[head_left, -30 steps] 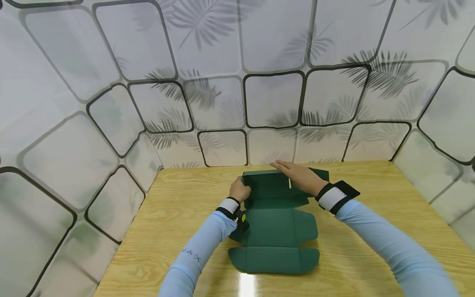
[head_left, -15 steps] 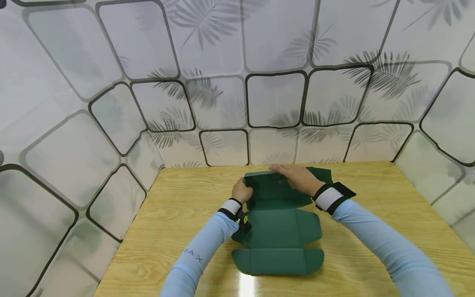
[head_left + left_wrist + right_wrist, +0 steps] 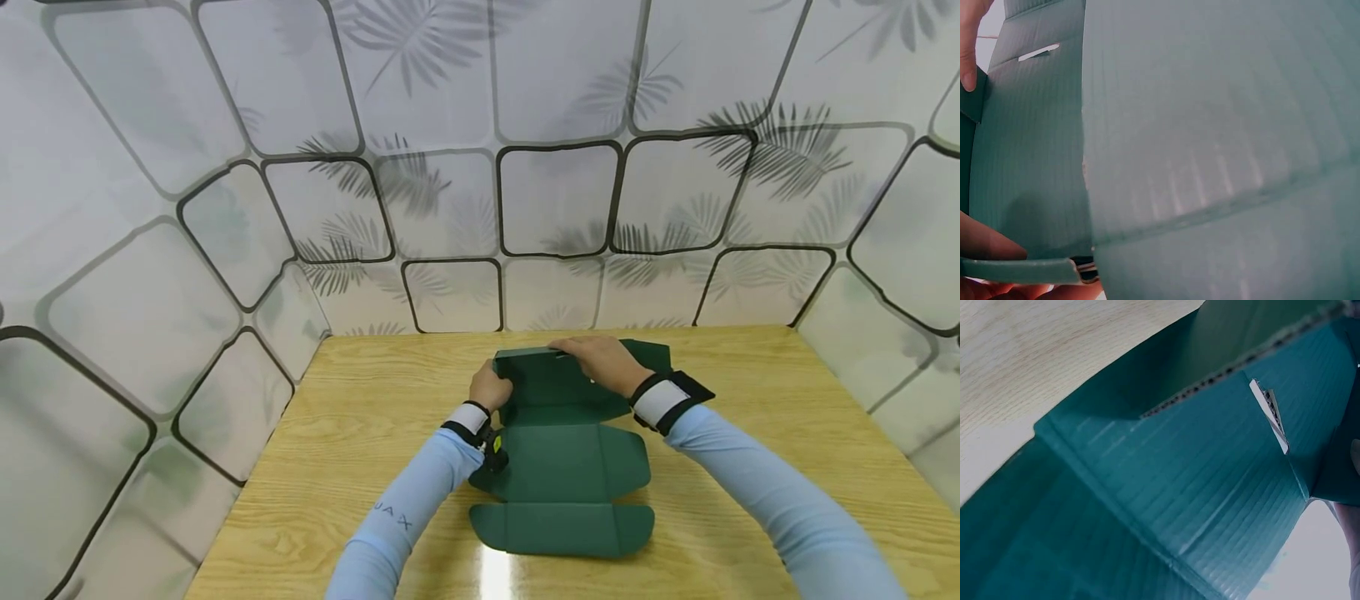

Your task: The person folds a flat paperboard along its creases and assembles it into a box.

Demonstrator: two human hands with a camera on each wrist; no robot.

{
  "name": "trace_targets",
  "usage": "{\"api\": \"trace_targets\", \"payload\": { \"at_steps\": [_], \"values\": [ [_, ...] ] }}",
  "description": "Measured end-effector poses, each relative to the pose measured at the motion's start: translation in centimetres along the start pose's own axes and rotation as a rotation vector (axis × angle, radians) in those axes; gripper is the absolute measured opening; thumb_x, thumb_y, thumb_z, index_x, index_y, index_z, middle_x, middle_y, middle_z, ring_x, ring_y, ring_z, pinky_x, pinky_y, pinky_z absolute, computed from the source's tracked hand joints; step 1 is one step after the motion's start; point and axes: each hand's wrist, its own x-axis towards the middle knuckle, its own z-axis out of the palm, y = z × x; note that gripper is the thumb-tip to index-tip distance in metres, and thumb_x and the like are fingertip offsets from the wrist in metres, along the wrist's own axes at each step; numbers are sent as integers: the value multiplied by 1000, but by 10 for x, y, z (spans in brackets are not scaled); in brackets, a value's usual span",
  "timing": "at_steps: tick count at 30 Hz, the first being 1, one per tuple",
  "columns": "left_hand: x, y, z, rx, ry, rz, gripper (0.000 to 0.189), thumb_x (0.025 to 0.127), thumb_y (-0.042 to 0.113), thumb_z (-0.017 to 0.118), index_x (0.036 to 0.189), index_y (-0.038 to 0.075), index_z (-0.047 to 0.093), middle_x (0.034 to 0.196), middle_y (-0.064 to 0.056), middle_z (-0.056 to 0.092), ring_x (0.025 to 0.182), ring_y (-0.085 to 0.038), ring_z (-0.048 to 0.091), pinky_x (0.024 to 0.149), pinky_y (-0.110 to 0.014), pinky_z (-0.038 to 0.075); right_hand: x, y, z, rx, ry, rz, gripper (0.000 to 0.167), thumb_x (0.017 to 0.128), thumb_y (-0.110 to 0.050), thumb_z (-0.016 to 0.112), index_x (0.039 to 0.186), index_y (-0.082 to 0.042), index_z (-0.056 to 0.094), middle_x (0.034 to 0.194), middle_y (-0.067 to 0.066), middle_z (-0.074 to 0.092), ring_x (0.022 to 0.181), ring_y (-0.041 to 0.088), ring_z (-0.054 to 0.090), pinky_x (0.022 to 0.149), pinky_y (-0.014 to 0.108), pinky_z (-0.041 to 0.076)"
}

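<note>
A green cardboard box blank point(image 3: 555, 467) lies unfolded on the table, its far panel point(image 3: 555, 387) raised upright with a narrow strip along the top. My left hand point(image 3: 490, 387) pinches the left edge of that raised part; the left wrist view shows the thumb point(image 3: 991, 240) inside a flap edge and fingers below it. Over the panel's top strip lies my right hand point(image 3: 603, 362), fingers pointing left and pressing on it; its thumb is hidden in the head view. A small slot point(image 3: 1270, 415) shows at a fold in the right wrist view.
The wooden table point(image 3: 360, 433) reaches back to a patterned curtain point(image 3: 555, 200) that hangs behind and on both sides. A side flap point(image 3: 648, 354) of the box sticks up behind my right hand. The near flap point(image 3: 562, 529) lies flat towards me.
My right fingers have come down onto the panel's top strip from a raised, stretched position. The blank has shifted slightly right in the head view. The left hand keeps its grip.
</note>
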Motion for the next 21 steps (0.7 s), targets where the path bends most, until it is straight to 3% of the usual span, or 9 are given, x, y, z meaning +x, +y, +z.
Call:
{"api": "trace_targets", "payload": {
  "at_steps": [9, 15, 21],
  "values": [
    [0, -1, -3, 7, 4, -14, 41, 84, -1, 51, 124, -9, 53, 118, -29, 60, 110, -43, 59, 88, -53, 51, 2, -2, 2, 4, 7, -5, 45, 85, 14, 60, 124, -6, 63, 108, 14, 71, 63, 19, 60, 55, 28, 42],
    [13, -10, 2, 17, -8, -38, 44, 84, -1, 53, 127, -6, 53, 121, -27, 60, 112, -42, 58, 87, -53, 52, 1, -1, 4, 7, 21, -2, 43, 84, 14, 61, 123, -5, 64, 106, 14, 72, 69, 22, 64, 61, 33, 51],
    [76, -85, 44, 130, 103, 72, 42, 78, 7, 52, 118, -1, 58, 108, -20, 65, 96, -35, 63, 72, -44, 55, 0, -4, 1, 41, 22, 0, 43, 84, 12, 63, 124, -3, 62, 110, 15, 70, 82, 27, 68, 70, 38, 55]
  ]
}}
